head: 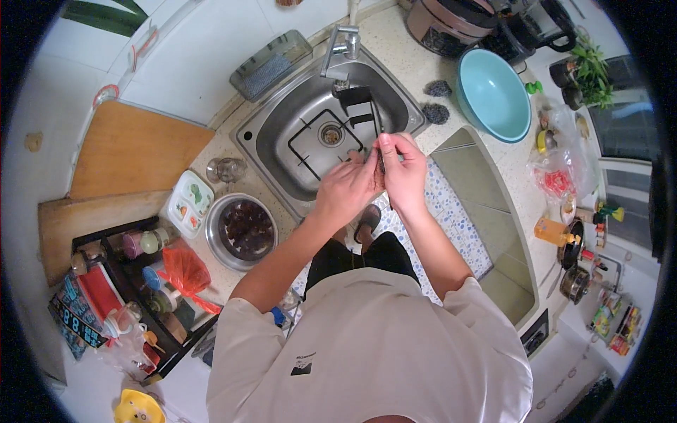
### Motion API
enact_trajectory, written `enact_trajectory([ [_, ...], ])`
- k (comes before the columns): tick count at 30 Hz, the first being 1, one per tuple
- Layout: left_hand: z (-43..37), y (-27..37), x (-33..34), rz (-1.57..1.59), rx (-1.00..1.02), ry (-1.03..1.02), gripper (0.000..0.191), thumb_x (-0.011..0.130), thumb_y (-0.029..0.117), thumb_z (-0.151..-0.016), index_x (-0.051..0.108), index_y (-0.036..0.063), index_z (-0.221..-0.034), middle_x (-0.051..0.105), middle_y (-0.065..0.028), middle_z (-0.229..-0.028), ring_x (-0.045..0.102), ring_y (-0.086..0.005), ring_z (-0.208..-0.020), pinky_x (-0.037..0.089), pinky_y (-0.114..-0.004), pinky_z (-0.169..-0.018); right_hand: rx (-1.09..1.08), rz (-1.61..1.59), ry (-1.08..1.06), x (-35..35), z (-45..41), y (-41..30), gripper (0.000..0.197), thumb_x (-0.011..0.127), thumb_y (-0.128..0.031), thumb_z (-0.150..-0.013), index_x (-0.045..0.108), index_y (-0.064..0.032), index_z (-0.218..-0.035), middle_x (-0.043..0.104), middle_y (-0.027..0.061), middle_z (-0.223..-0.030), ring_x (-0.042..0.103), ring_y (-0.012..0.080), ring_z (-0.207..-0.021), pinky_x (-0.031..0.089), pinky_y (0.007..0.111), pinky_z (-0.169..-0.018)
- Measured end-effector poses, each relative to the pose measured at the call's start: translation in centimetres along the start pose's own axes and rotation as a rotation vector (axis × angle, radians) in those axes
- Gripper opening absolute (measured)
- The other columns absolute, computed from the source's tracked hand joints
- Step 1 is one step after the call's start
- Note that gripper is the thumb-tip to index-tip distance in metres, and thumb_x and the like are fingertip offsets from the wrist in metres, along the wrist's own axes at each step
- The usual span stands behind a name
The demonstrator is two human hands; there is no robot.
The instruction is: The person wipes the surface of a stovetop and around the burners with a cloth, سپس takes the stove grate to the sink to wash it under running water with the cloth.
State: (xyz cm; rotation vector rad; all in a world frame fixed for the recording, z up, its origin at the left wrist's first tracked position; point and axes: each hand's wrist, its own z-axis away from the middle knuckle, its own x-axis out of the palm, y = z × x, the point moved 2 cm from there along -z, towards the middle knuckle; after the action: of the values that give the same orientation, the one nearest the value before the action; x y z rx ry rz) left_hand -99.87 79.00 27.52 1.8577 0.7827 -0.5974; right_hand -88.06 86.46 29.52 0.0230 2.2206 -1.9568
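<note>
My left hand (346, 190) and my right hand (404, 164) come together over the front right edge of the stainless steel sink (272, 174). Between them is a small brownish, rough-looking piece (378, 180), mostly covered by my fingers; its kind cannot be told. My right thumb and fingers pinch its upper part. Just beyond, a black angular object (355, 97) with a thin bar stands in the sink; whether the bar reaches my fingers is unclear. A black wire frame (292, 144) lies around the drain (331, 135).
The tap (346, 45) rises behind the sink. Left are a steel bowl (211, 248) of dark pieces, a glass (231, 170) and a divided tray (190, 203). Right are two scouring pads (436, 113) and a blue basin (494, 95). The counter (521, 185) curves around my right side.
</note>
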Motion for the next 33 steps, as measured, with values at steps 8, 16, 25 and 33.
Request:
enact_trajectory([
  [8, -1.7, 0.3, -1.6, -0.128, 0.175, 0.166, 0.016, 0.077, 0.015, -0.074, 0.065, 0.0075, -0.083, 0.054, -0.0057, -0.073, 0.061, -0.0255, -0.066, 0.05, -0.038, -0.06, -0.107, 0.023, -0.377, -0.7, -3.2, -0.3, 0.023, 0.063, -0.019, -0.101, 0.075, -0.0017, -0.108, 0.065, 0.0085, -0.099, 0.062, 0.02, -0.097, 0.048, 0.03, -0.089],
  [16, -0.3, -3.0, -1.9, 0.068, -0.298, 0.202, 0.027, 0.073, 0.026, -0.092, 0.068, 0.0041, -0.077, 0.062, -0.0138, -0.064, 0.062, -0.0307, -0.055, 0.048, -0.037, -0.05, -0.041, -0.116, -0.446, -6.1, 1.1, 2.9, 0.047, 0.044, -0.035, -0.107, 0.069, 0.0046, -0.108, 0.069, 0.0126, -0.106, 0.064, 0.0234, -0.104, 0.046, 0.035, -0.096],
  [25, -1.5, -2.9, -1.5, 0.197, -0.485, 0.376, 0.03, 0.072, 0.027, -0.093, 0.071, -0.0004, -0.08, 0.062, -0.019, -0.066, 0.062, -0.0339, -0.055, 0.048, -0.038, -0.054, -0.236, 0.177, -0.401, -5.8, 2.8, 1.3, 0.019, 0.067, -0.016, -0.096, 0.064, -0.0002, -0.085, 0.063, 0.0103, -0.076, 0.06, 0.0244, -0.073, 0.048, 0.034, -0.069],
  [33, -0.2, -2.6, -0.5, 0.439, -0.539, 0.37, 0.03, 0.074, 0.029, -0.094, 0.074, 0.001, -0.105, 0.073, -0.0152, -0.081, 0.07, -0.0164, -0.069, 0.053, -0.03, -0.066, -0.182, 0.15, -0.161, -5.8, 2.6, 2.0, 0.026, 0.061, -0.016, -0.101, 0.063, -0.0001, -0.081, 0.058, 0.0069, -0.067, 0.056, 0.018, -0.06, 0.045, 0.03, -0.058],
])
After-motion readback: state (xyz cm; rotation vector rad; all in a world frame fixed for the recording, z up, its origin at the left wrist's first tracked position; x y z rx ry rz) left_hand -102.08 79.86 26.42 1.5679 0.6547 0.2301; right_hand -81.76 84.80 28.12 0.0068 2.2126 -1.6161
